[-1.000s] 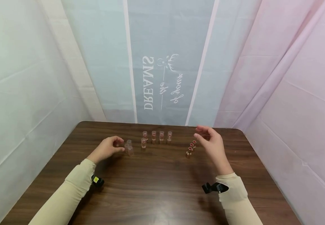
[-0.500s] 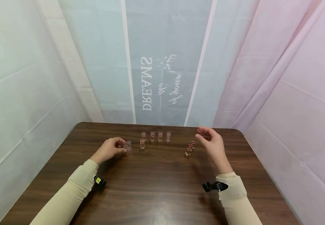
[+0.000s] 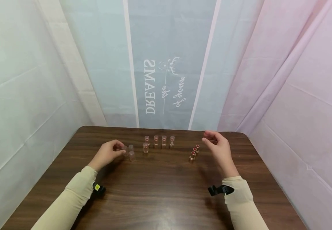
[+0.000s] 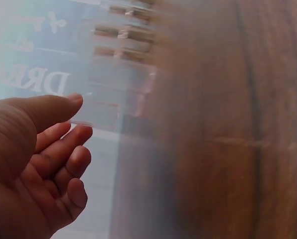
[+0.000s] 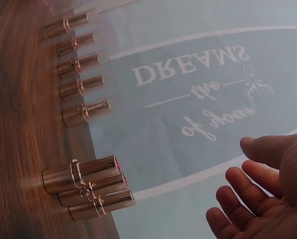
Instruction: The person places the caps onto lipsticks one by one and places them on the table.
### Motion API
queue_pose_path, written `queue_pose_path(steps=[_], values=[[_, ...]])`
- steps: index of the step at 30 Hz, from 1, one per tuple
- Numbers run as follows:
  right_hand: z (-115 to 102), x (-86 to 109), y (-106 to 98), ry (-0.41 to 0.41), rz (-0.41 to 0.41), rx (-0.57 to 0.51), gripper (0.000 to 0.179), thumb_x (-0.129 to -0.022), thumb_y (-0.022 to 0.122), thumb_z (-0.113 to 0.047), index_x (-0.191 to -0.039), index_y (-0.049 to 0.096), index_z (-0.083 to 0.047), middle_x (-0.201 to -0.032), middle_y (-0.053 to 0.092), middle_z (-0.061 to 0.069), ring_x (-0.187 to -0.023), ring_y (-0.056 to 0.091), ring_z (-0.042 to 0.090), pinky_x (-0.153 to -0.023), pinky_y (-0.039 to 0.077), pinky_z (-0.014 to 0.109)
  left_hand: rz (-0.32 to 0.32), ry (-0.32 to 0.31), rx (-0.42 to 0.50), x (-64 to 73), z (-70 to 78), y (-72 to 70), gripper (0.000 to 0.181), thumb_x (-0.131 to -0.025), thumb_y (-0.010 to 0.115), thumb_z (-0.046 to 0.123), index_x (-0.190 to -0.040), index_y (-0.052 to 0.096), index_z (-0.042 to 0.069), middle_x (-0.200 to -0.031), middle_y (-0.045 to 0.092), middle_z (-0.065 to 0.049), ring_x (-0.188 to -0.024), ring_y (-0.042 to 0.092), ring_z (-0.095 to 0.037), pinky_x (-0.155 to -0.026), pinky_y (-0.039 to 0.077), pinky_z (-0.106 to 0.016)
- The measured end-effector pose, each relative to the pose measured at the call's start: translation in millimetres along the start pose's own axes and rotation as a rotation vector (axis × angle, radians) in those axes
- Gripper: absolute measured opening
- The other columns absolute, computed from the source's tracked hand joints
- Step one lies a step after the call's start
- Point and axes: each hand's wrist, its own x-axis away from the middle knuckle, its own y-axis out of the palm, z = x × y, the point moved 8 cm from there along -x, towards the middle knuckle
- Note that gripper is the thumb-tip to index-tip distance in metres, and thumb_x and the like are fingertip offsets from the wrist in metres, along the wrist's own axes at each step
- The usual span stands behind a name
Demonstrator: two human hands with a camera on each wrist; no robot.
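My left hand (image 3: 107, 154) pinches a clear lipstick cap (image 4: 103, 115) between thumb and fingertips, at the left of the table. Two more clear caps stand just right of it, a far one (image 3: 130, 148) and a nearer one (image 3: 132, 156). My right hand (image 3: 219, 149) hovers with relaxed, bent fingers and nothing in it. Left of that hand, three uncapped gold lipsticks (image 3: 194, 150) with red tips stand upright in a short slanted row; their gold tubes (image 5: 91, 188) show close up in the right wrist view. The left wrist view is blurred.
Several capped lipsticks (image 3: 156, 140) stand upright in a row toward the back of the dark wooden table (image 3: 160, 185). One capped lipstick (image 3: 145, 148) stands in front of the row's left end. Behind the table hangs a printed cloth (image 3: 171, 32).
My left hand reached in to the group of clear caps, took hold of one and drew it slightly left, apart from the other two. The right hand stays nearly still.
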Motion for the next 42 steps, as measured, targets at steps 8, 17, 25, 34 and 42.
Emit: queue_pose_path(steps=[8,17,25,34,42], values=[[8,-2.3,-2,0.021,0.0,0.018,0.036,-0.097,0.074,-0.021,-0.128,0.067,-0.006,-0.126,0.07,0.015,-0.101,0.061,0.002,-0.084,0.048,0.011,0.034,0.043,0.041,21.1,21.6,-22.4,0.03,-0.091,0.078,0.042,-0.107,0.068,0.019,-0.104,0.071,0.002,-0.09,0.066,-0.016,-0.078,0.055,-0.031],[20,-4.6,-6,0.031,-0.013,0.038,0.038,-0.097,0.074,-0.021,-0.13,0.067,-0.004,-0.127,0.069,0.015,-0.102,0.06,0.0,-0.085,0.047,0.01,0.003,0.128,0.1,36.9,68.0,-16.2,0.028,-0.091,0.08,0.03,-0.114,0.069,0.018,-0.099,0.07,0.005,-0.086,0.065,-0.016,-0.07,0.054,-0.027],[31,-8.0,-4,0.049,-0.05,0.079,0.041,-0.097,0.074,-0.028,-0.13,0.066,-0.005,-0.128,0.069,0.014,-0.102,0.06,0.0,-0.085,0.047,0.012,-0.042,0.251,0.057,54.3,106.7,1.7,0.023,-0.09,0.081,0.034,-0.11,0.071,0.029,-0.098,0.067,0.012,-0.078,0.06,-0.015,-0.065,0.049,-0.026],[42,-8.7,1,0.065,-0.101,0.113,0.041,-0.097,0.074,-0.023,-0.13,0.065,-0.002,-0.128,0.067,0.021,-0.104,0.06,0.006,-0.082,0.047,0.01,-0.066,0.294,0.033,64.2,117.8,16.1,0.022,-0.087,0.084,0.029,-0.105,0.072,0.03,-0.097,0.065,0.016,-0.088,0.061,-0.012,-0.071,0.051,-0.028],[53,-6.4,6,0.076,-0.207,0.115,0.051,-0.094,0.076,-0.037,-0.135,0.063,-0.01,-0.131,0.065,0.016,-0.113,0.062,0.024,-0.083,0.051,0.017,-0.078,0.311,0.035,64.3,118.3,20.3,0.021,-0.087,0.084,0.03,-0.105,0.071,0.031,-0.099,0.065,0.017,-0.09,0.062,-0.013,-0.073,0.052,-0.031]])
